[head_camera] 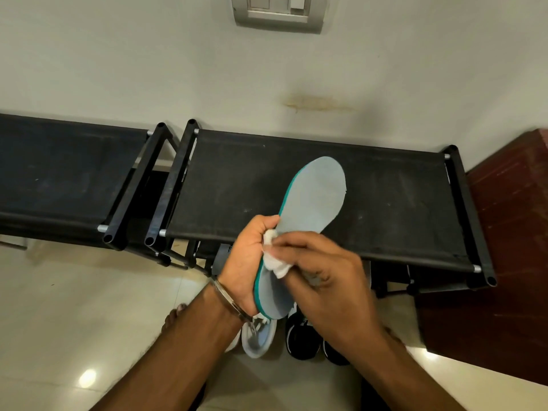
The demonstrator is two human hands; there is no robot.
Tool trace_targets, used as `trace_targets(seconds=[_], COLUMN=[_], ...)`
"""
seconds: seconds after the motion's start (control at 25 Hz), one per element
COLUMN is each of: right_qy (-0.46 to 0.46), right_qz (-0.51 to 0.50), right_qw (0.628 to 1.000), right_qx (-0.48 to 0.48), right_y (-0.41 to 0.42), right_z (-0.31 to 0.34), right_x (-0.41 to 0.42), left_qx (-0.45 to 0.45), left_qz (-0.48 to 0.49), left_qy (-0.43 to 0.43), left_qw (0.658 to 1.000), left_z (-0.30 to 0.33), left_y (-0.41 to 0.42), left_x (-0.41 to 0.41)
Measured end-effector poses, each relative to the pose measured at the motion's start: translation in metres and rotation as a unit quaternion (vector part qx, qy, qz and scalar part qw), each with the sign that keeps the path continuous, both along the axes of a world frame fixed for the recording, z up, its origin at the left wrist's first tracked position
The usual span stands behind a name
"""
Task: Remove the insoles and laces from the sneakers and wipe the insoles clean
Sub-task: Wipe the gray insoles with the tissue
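Grey insole [314, 197] with a teal edge, held up over the black fabric rack [400, 203], left hand [246, 262] gripping it along its side. Right hand [320, 271] pinches a white cloth [275, 262] against the insole's mid section. White sneaker [258, 339] and black shoes [302, 339] on the tiled floor [74, 307] below.

The insole [314, 197] looks like matt grey foam with a teal rim; the wipe [274, 262] on it is soft white cloth or tissue. The shoe rack [385, 203] has dusty matt black fabric stretched between black plastic-looking tubes with metal end pins. A shiny metal bangle [229, 299] rings one wrist, and the floor [74, 307] is glossy pale tile
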State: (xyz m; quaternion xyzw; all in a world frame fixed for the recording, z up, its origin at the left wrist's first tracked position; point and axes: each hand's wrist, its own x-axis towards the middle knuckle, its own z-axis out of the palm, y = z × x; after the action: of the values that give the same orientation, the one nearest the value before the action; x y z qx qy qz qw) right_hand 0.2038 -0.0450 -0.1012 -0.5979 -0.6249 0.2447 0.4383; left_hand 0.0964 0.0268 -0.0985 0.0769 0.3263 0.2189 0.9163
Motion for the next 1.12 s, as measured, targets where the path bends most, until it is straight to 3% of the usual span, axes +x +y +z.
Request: trace_targets(seconds=[0.08,0.24,0.44,0.6,0.72,0.88,1.12], right_qy=[-0.049,-0.098,-0.093,-0.130,-0.083,0.122,0.078], right_qz=[0.018,-0.124,-0.005,-0.097,-0.052,0.044,-0.182], right_qw=[0.998,0.987,0.995,0.986,0.995,0.989,0.980], right_qx=[0.025,0.021,0.023,0.033,0.010,-0.067,0.014], right_y=[0.001,0.013,0.002,0.011,0.007,0.008,0.012], right_z=[-0.001,-0.010,-0.001,-0.009,-0.005,0.005,0.004], right_x=[0.004,0.036,0.010,0.028,0.019,0.020,0.043], left_qx=[-0.008,0.030,0.004,0.054,0.039,0.043,0.088], left_qz=[0.005,-0.013,0.021,0.005,0.009,0.014,-0.009], left_qy=[-0.007,0.055,0.001,0.053,0.058,0.038,0.090], left_qw=[1.000,0.998,1.000,0.997,0.998,0.998,0.992], left_z=[0.000,0.002,0.002,-0.001,0.000,0.000,0.006], left_y=[0.001,-0.001,0.002,0.000,0.002,0.008,0.005], left_x=[-0.002,0.004,-0.003,-0.002,-0.004,-0.010,-0.007])
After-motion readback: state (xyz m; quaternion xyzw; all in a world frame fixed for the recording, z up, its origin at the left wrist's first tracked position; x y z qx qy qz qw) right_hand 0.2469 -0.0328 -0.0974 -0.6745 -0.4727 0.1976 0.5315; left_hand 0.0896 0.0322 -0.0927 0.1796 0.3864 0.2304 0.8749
